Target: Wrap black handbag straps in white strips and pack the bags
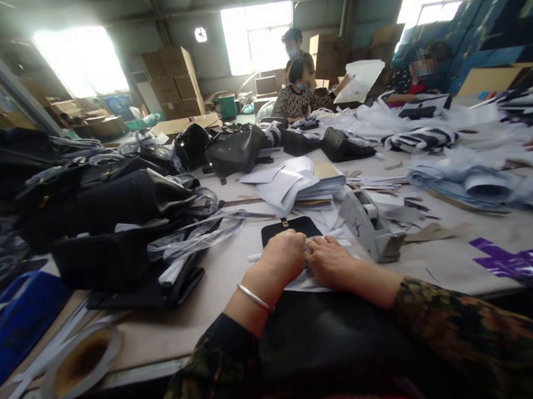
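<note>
Our left hand curled against our right hand, whose fingers lay forward; we could not tell whether either of the 2 gripped the white paper beneath. The black bag lay under them, its flap just beyond, probably kept flat and steady. The gray tape dispenser stood right of them, seemingly within easy reach.

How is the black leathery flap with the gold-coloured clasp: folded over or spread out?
Spread out: the flap lies flat beyond the left hand and right hand, away from the shiny black panel nearer the camera.
</note>
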Demonstrator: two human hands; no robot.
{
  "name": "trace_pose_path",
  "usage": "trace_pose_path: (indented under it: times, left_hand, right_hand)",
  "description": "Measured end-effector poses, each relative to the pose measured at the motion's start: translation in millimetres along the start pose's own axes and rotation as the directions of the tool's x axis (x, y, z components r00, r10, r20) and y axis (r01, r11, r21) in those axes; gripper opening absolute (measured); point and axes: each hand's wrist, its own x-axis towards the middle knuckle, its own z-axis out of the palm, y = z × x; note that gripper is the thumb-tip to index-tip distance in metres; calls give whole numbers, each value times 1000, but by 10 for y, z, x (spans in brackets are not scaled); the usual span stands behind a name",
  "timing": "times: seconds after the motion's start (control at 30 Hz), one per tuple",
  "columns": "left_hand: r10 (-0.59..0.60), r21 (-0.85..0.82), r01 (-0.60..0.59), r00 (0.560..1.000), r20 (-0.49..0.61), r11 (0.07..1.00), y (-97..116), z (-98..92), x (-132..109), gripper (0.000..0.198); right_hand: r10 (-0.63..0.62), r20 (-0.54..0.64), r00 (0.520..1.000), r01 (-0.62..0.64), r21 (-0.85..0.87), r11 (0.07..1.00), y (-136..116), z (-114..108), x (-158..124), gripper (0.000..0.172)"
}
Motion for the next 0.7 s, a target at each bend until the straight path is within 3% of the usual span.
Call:
trace_pose_path:
  times: [0.13, 0.23, 0.4, 0.47, 0.6, 0.7]
  left_hand:
    - [3, -19, -3, 1000, 20, 1000, -61, 472, -1, 41]
    - [-17, -16, 17, 1000, 4, 1000, -133, 680, -142, 65]
    - [31, -37, -30, 999, 37, 999, -173, 689, -248, 102]
    - [46, -45, -44, 998, 48, 998, -170, 662, -246, 112]
    - [37, -58, -34, 999, 40, 998, -165, 654, -243, 116]
    - [32, -75, -29, 999, 43, 997, -172, 658, -247, 118]
  right_hand:
    - [27, 6, 1000, -27, 16, 1000, 22, 25, -5, 48]
    - [34, 35, 999, -35, 42, 998, 97, 41, -47, 55]
    - [63, 174, 983, -88, 144, 986, 308, 46, -252, 88]
    - [63, 212, 975, -102, 178, 979, 384, 57, -360, 93]
    - [42, 259, 965, -92, 186, 978, 521, -27, -500, 91]
    - [-44, 205, 978, 5, 188, 982, 630, -267, -387, 74]
